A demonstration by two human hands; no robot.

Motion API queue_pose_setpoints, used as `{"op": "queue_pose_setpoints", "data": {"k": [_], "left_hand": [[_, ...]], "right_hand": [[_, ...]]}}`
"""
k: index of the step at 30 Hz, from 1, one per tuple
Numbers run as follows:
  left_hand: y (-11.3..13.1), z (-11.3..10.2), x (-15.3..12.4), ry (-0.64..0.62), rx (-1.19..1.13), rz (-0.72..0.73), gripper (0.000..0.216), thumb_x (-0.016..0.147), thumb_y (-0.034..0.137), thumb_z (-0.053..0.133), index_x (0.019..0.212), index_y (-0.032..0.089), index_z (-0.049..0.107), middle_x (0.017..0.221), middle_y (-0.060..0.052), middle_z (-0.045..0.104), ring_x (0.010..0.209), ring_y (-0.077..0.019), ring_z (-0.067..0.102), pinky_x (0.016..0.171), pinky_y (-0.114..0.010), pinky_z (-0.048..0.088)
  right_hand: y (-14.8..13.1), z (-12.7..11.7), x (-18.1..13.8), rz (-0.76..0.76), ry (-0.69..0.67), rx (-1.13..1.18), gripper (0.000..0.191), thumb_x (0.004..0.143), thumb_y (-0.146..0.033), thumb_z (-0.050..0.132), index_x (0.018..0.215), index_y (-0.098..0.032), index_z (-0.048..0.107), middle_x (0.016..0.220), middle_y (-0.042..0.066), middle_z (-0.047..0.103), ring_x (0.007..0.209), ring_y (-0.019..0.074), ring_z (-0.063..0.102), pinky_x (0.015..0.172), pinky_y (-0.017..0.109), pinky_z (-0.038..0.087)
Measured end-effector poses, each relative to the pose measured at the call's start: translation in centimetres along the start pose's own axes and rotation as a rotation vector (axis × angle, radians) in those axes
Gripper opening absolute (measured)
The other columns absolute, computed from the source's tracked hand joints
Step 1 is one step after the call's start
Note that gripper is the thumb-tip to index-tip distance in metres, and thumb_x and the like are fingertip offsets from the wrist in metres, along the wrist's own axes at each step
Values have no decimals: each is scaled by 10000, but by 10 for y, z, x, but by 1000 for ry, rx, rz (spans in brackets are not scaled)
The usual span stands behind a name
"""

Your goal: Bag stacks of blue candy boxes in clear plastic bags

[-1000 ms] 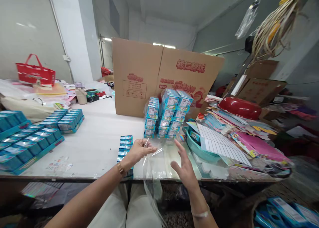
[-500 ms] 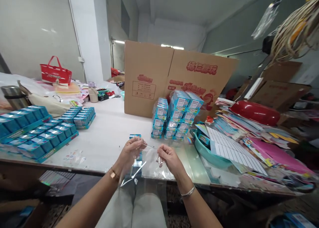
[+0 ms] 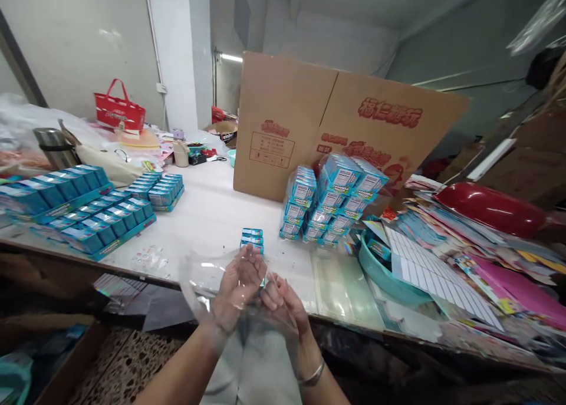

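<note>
Clear plastic film, apparently a bag, hangs btwn the two hands, over the lap & near edge of the white table. L hand: palm turned up, fingers loosely curled, not closed on anything; film drapes abt. palm & wrist, prob. so the hand can spread it, tho' whether the hand is inside or behind the film one cannot tell. R hand: thumb & fingertips pinch the film edge, presumably to keep it steady. Blue boxes lie in a short row just beyond the L fingertips, likely for easy reach. Wrapped stack stands farther back, R of centre, before the cardboard carton, which may act as a backstop. Filled trays sit well apart, far L; their raised edges seem to keep rows together. Teal basin, R, w/ papers lying partly over it
</note>
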State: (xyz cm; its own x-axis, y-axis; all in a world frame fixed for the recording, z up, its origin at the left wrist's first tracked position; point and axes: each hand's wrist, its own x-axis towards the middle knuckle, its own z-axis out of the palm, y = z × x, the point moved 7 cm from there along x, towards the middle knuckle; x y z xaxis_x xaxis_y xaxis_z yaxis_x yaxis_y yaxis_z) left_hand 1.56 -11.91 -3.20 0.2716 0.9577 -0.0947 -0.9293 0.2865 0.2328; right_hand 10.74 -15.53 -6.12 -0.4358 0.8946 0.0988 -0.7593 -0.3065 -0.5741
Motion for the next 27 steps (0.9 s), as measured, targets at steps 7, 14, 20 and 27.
{"op": "queue_pose_setpoints", "data": {"k": [7,14,20,27], "left_hand": [[-15,-50,-37,-93,448,-181,162,770,259,762,755,134,661,498,56,480,369,-22,340,369,-169,242],[22,-117,-34,176,536,35,303,699,385,817,742,144,641,509,52,515,401,-28,406,398,-147,287],[43,-130,-3,208,707,121,449,566,465,872,582,131,572,495,41,533,436,-47,422,452,-182,325],[25,-165,-6,400,777,309,553,489,612,840,544,151,538,471,65,483,458,-59,390,467,-204,295]], "right_hand": [[-17,-13,-12,-206,167,70,196,798,-315,768,739,-241,597,619,-73,426,531,82,399,670,254,485],[16,-67,10,-103,384,-84,283,680,-333,851,799,-223,618,623,-78,490,449,46,332,398,163,280],[33,-100,24,-114,496,-348,373,658,-467,820,725,-214,555,574,-80,438,464,69,326,414,191,268],[51,-101,10,-272,623,-676,395,813,-594,600,698,-241,467,627,-45,447,577,132,401,519,249,365]]}}
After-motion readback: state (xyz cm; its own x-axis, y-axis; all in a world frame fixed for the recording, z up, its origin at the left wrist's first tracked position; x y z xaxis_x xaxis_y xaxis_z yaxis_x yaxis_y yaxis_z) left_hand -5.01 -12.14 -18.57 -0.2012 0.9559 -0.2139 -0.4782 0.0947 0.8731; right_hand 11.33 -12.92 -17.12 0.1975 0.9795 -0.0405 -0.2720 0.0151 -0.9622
